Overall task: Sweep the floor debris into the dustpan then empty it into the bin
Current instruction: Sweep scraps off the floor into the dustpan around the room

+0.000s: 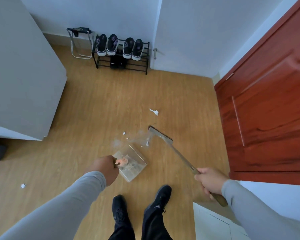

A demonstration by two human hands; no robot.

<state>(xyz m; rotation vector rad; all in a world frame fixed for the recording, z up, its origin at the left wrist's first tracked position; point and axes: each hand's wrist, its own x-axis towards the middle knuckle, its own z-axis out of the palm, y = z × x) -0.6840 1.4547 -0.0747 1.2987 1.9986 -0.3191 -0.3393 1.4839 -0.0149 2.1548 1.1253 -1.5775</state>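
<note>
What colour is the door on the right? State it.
Reddish-brown wooden door, with panelled moulding; it shows best in the head view.

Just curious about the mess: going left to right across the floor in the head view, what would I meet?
Small paper ball → left hand → dustpan → crumpled tissue → broom head → right hand → red door.

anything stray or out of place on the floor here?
Yes. One crumpled paper scrap lies beyond the broom head, and a small white scrap sits far left, away from the dustpan. Both lie outside the pile being swept.
</note>
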